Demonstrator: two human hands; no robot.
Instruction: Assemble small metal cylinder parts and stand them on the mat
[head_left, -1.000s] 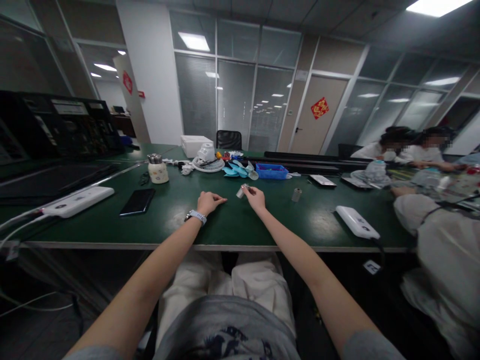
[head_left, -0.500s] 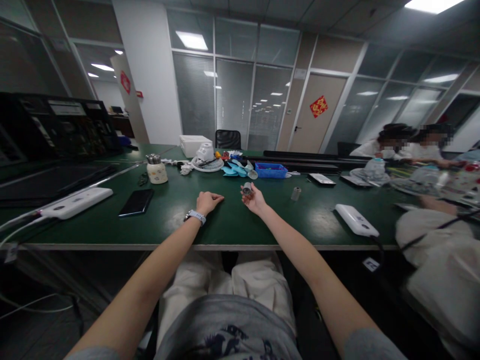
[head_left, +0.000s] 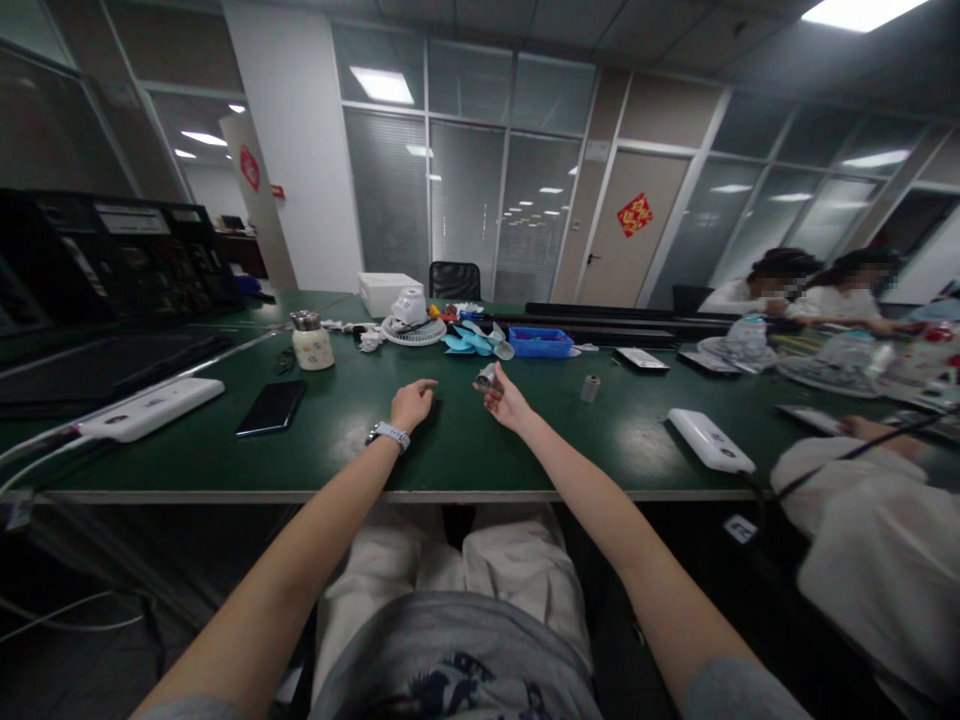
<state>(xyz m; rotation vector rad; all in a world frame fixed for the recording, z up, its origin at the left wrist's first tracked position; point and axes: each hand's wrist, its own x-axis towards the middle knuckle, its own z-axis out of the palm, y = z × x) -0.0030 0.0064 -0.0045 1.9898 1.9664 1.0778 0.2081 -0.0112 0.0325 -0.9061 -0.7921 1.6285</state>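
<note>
My right hand (head_left: 504, 398) is raised a little over the green table (head_left: 465, 450), palm turned up, fingers closed on a small grey metal cylinder (head_left: 485, 378). My left hand (head_left: 412, 402), with a watch on its wrist, hovers just left of it, forefinger stretched toward the cylinder and the other fingers loosely curled, holding nothing. A second small grey cylinder (head_left: 590, 388) stands alone on the table to the right of my right hand.
A black phone (head_left: 271, 407), a white power strip (head_left: 154, 408) and a cream flask (head_left: 313, 341) lie to the left. Blue fan blades (head_left: 474, 340), a white fan grille (head_left: 411, 329) and a blue tray (head_left: 541, 343) sit behind. Another power strip (head_left: 709, 441) and other people are at right.
My right hand turned palm up with the cylinder and drew slightly nearer. My left hand lifted off the table and its forefinger now points toward the cylinder.
</note>
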